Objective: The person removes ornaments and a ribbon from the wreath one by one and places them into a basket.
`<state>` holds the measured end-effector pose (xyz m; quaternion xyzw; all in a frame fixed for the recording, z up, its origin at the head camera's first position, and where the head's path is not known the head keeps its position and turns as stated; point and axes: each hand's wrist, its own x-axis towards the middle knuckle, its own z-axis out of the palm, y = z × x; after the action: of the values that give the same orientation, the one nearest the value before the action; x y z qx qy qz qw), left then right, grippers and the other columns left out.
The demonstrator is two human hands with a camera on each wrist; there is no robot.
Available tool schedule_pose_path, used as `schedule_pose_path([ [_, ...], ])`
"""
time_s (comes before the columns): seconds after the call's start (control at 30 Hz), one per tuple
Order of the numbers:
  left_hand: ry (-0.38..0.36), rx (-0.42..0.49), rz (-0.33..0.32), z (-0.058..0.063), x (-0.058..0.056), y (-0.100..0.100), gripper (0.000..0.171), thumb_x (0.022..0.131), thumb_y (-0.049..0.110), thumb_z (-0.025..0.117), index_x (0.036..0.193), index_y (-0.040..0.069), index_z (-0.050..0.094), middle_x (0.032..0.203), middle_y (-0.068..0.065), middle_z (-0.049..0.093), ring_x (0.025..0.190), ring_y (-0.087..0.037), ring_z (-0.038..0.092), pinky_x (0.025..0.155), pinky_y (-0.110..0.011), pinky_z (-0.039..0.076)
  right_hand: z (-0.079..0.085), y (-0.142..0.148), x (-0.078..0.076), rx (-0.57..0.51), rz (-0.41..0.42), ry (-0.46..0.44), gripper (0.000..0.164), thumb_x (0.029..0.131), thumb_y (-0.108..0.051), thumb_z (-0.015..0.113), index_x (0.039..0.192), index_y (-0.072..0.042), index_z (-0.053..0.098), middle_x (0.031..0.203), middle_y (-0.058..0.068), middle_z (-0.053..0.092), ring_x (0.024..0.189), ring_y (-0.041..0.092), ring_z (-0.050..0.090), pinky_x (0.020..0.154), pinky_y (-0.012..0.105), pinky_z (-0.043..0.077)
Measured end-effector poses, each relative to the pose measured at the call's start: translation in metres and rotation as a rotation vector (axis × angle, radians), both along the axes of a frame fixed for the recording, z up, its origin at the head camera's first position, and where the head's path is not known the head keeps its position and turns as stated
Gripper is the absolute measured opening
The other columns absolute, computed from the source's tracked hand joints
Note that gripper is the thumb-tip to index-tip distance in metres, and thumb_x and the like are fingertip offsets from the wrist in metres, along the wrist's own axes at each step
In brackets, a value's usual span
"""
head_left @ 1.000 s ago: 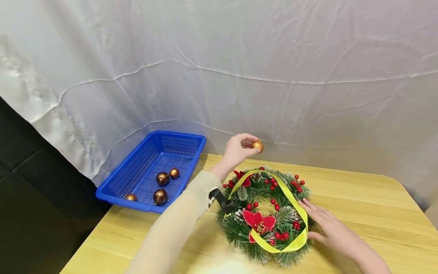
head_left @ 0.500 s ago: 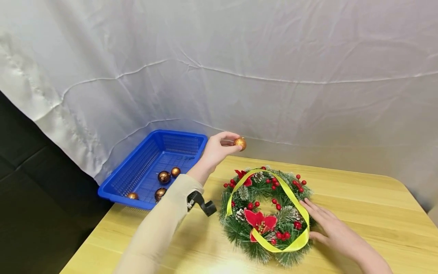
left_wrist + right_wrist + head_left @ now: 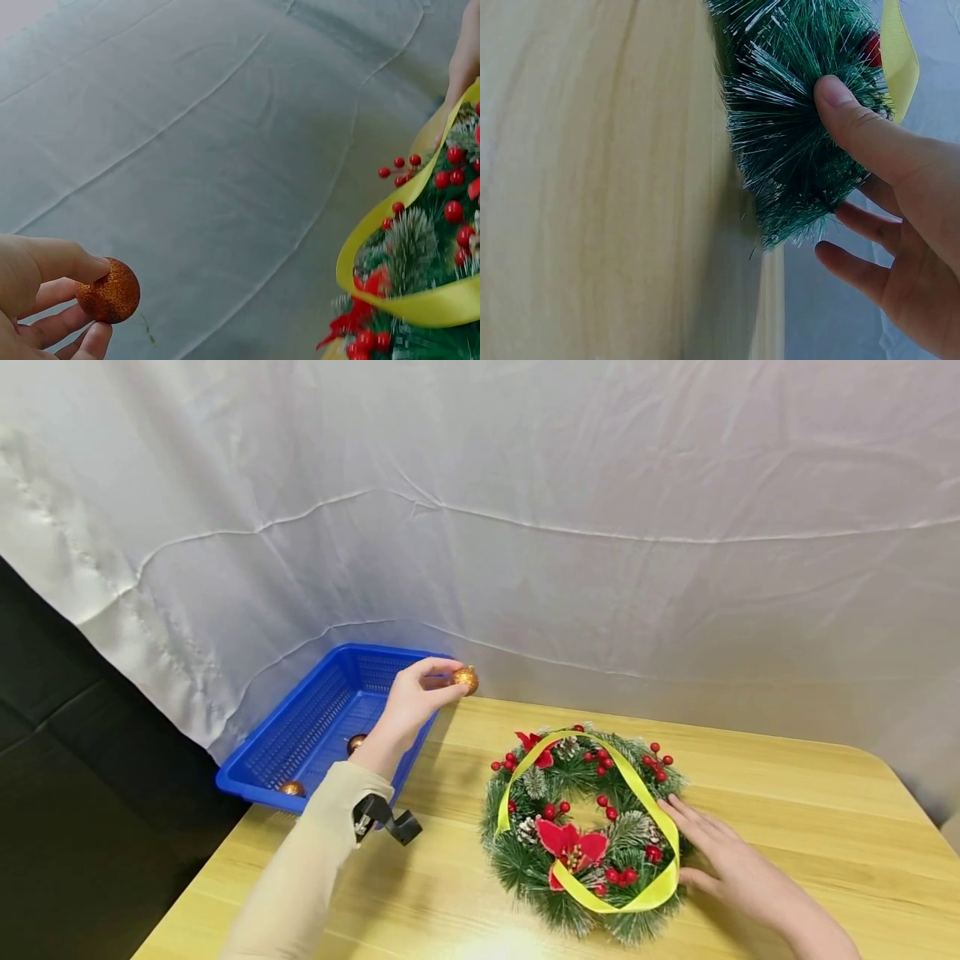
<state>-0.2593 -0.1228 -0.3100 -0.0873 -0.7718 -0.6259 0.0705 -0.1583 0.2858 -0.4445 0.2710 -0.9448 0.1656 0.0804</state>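
My left hand (image 3: 411, 700) pinches a glittery gold Christmas ball (image 3: 465, 680) between thumb and fingers, over the right rim of the blue basket (image 3: 243, 787). In the left wrist view the ball (image 3: 112, 294) looks copper-orange, with a thin thread hanging beside it. A green Christmas wreath (image 3: 510, 868) with red berries, pinecones and poinsettias lies on the table. Draped over it is a yellow ribbon (image 3: 632, 783). My right hand (image 3: 738, 875) touches the wreath's right edge with fairly straight fingers. In the right wrist view its thumb (image 3: 840, 101) presses on the green needles.
A gold ball (image 3: 292, 788) and a dark brown ball (image 3: 356, 743) show inside the basket; my left forearm hides part of it. The wooden table (image 3: 810, 793) meets a pale grey curtain (image 3: 600, 527) at the back. Black cloth (image 3: 67, 777) hangs at left.
My left hand has moved left with the gold ball, from above the wreath's back to the basket's right rim. The right hand and the wreath stay in place.
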Motion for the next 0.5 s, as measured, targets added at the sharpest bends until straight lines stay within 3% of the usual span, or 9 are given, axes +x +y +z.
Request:
schedule_pose_path([
  [0.2,-0.024,0.022,0.039,-0.027,-0.011,-0.031,0.038,0.076,0.012,0.074,0.111,0.006,0.062,0.112,-0.011,0.058,0.097,-0.025,0.057,0.077,-0.028,0.049,0.000,0.000,0.000,0.005,0.003,0.013,0.082,0.075,-0.042,0.067,0.143,-0.019,0.029,0.144,0.013,0.031,0.120,0.040,0.038,0.085,0.061,0.039],
  [0.5,-0.046,-0.045,0.122,-0.038,-0.002,-0.066,0.039,0.077,0.014,0.073,0.112,0.004,0.060,0.113,-0.013,0.058,0.096,-0.021,0.057,0.073,-0.023,0.047,0.000,0.000,0.000,0.007,-0.003,0.006,0.082,0.074,-0.043,0.067,0.143,-0.019,0.029,0.144,0.013,0.030,0.120,0.040,0.038,0.086,0.060,0.039],
])
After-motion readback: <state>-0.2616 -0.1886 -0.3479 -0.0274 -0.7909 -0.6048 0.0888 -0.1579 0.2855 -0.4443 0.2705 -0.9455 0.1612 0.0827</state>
